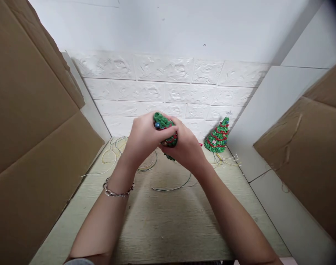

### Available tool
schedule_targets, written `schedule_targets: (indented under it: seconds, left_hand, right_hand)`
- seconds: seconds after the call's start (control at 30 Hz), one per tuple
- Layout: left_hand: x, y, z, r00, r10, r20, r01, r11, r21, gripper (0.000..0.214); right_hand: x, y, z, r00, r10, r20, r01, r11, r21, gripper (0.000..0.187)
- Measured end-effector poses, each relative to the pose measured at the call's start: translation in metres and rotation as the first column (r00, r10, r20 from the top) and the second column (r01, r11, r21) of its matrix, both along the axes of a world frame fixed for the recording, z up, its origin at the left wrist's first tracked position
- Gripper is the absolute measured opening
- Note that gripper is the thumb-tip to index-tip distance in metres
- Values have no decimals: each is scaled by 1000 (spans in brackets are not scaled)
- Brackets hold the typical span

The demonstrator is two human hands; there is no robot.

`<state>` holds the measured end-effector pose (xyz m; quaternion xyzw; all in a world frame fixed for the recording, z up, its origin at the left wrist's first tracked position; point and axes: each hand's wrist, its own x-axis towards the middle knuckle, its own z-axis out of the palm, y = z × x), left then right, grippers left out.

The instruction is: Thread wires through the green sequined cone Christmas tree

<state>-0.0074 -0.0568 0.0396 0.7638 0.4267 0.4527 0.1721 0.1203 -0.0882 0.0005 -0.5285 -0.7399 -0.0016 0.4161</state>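
Observation:
Between my two hands, raised above the table, is a small green Christmas tree figure (165,123) with red garland and a blue bauble. My left hand (146,134) wraps it from the left, with the thumb laid across its front. From the right, my right hand (186,145) closes round the same tree. Much of the tree is covered by my fingers; a little green shows below the hands. A second decorated tree (217,137), with red garland and a star on top, stands upright at the back right, apart from both hands.
Thin wires (110,156) lie coiled on the table (162,221) at the left, with more loose wire (175,188) in front of my hands and at the second tree's base. Cardboard (41,121) walls the left side, more cardboard (308,147) the right. White brick-patterned wall (151,90) stands behind.

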Motion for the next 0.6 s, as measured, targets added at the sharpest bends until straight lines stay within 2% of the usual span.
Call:
schedule_targets:
  seconds: [0.1, 0.17, 0.23, 0.27, 0.33, 0.4, 0.47, 0.53, 0.6]
  left_hand:
    - [5, 17, -13, 969, -230, -87, 216, 965, -149, 48]
    - [4, 30, -20, 930, -314, -190, 270, 936, -227, 75]
    - [2, 42, -27, 887, -297, -354, 189, 933, -308, 91]
    - [2, 47, -31, 841, -308, -445, 148, 922, -358, 93]
    - [4, 54, -42, 713, -344, -611, 76, 904, -420, 90]
    - [12, 57, -57, 597, -361, -717, 44, 906, -420, 89]
    - [27, 55, -74, 458, -399, -794, 35, 901, -433, 95]
    - [46, 47, -92, 336, -507, -794, 43, 850, -525, 99]
    - [65, 35, -108, 316, -559, -766, 38, 815, -579, 99]
  right_hand:
    - [17, 4, 0, 999, -33, -34, 25, 978, -207, 54]
    - [29, 8, 0, 991, -132, -27, 118, 945, -306, 54]
    - [38, 10, 1, 970, -242, -17, 222, 915, -336, 61]
    - [42, 10, 2, 958, -286, -19, 264, 905, -333, 63]
    - [50, 9, 6, 938, -346, -33, 318, 892, -321, 64]
    - [57, 6, 11, 925, -376, -52, 344, 887, -307, 62]
    - [65, 0, 15, 918, -393, -58, 360, 886, -293, 60]
    - [72, -6, 19, 916, -397, -56, 367, 887, -281, 58]
    - [78, -12, 21, 918, -391, -62, 362, 892, -270, 55]
